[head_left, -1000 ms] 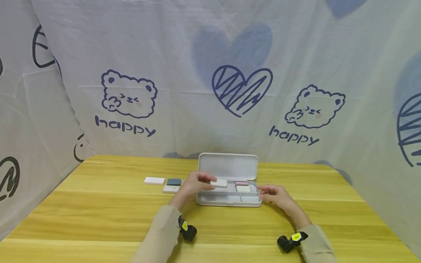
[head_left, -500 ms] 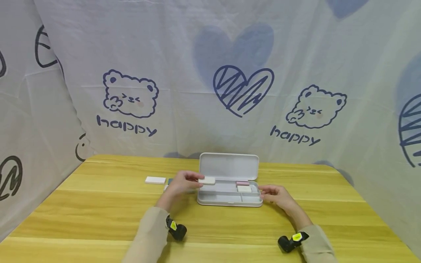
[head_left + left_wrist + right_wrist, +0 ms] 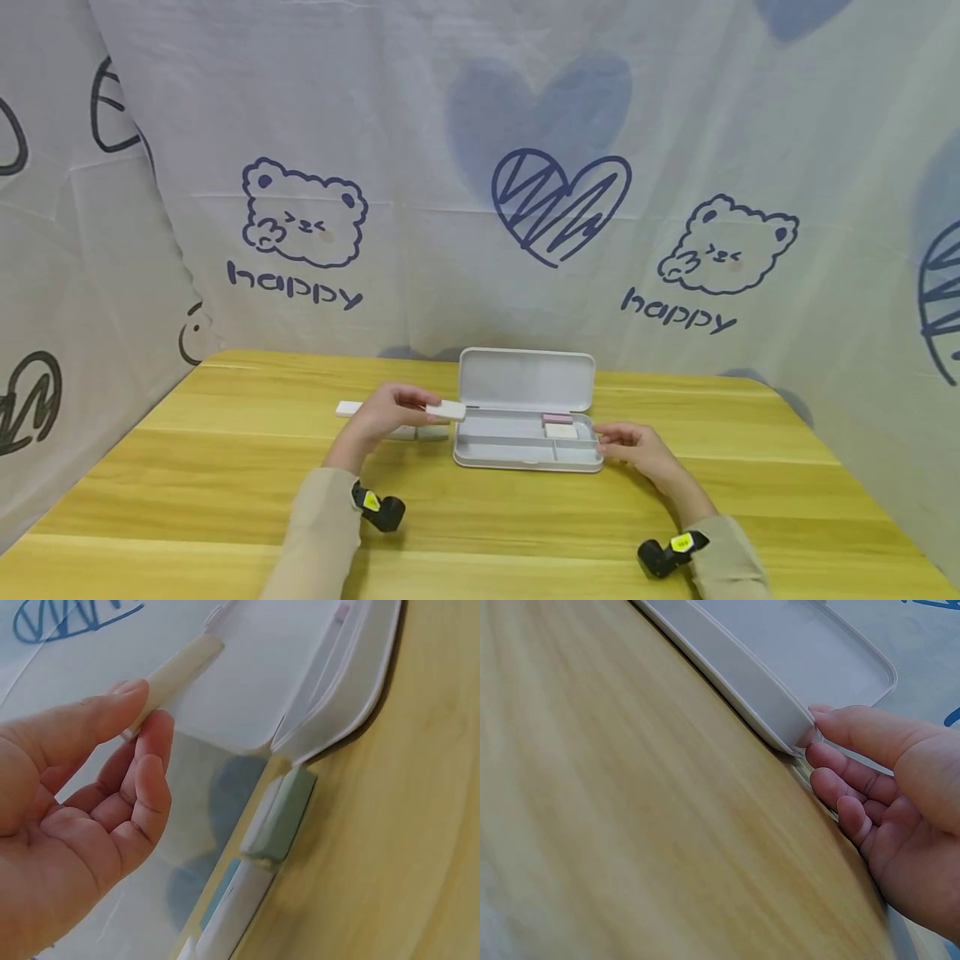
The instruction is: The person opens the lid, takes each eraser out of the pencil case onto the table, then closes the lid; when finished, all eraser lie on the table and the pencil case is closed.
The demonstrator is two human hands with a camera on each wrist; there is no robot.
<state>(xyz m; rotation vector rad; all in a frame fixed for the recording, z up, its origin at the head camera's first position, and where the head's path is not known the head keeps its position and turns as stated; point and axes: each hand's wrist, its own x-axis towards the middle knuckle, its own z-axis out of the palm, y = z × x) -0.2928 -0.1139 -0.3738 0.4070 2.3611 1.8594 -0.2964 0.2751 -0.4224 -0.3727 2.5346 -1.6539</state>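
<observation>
My left hand pinches a white eraser between thumb and fingers, held up by the left end of an open white pencil case. In the left wrist view that eraser points away from the fingertips, overlapping the raised lid. At the right end of the case, my right hand grips the side wall; the right wrist view shows thumb and index finger at its corner. Inside the case's back compartment lie a pink eraser and a white one in front of it.
Left of the case a green eraser lies beside a pale one. Further left are a blue piece and a white eraser, with another white eraser partly behind my left hand. A printed cloth hangs behind the wooden table.
My left hand has carried the white eraser leftward, from over the case's back compartment to its left end. The right hand has kept its grip on the case's right side.
</observation>
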